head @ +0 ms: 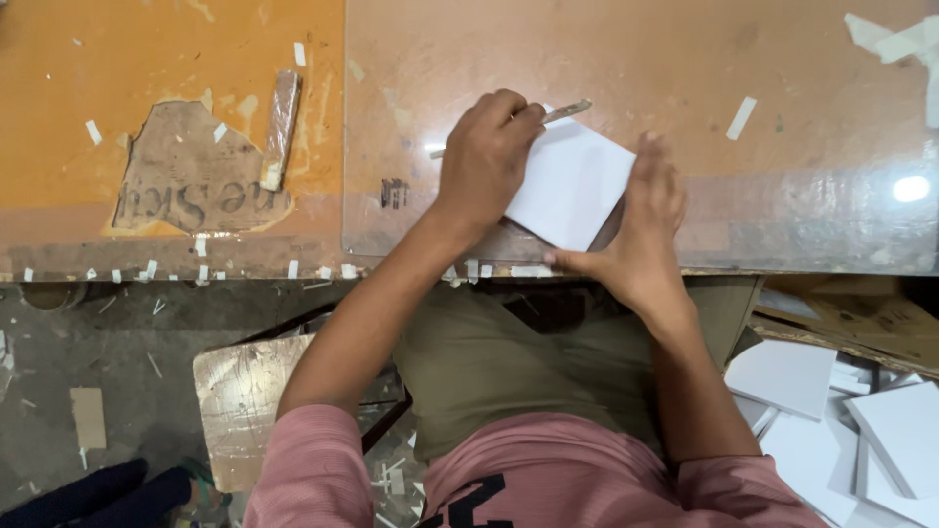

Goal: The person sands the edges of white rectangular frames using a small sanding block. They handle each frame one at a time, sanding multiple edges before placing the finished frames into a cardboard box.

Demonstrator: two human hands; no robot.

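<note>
A white square card lies tilted on the glass-topped table, close to its near edge. My left hand rests on the card's left corner and is closed around a thin metal blade, which lies along the card's upper left edge. My right hand steadies the card from the right. Its thumb runs along the lower edge and its fingers cover the right corner.
A glass sheet covers the orange table's right part. On the left are a torn brown patch and a small wooden stick. Several white cards are piled at lower right. A shiny board lies on the littered floor.
</note>
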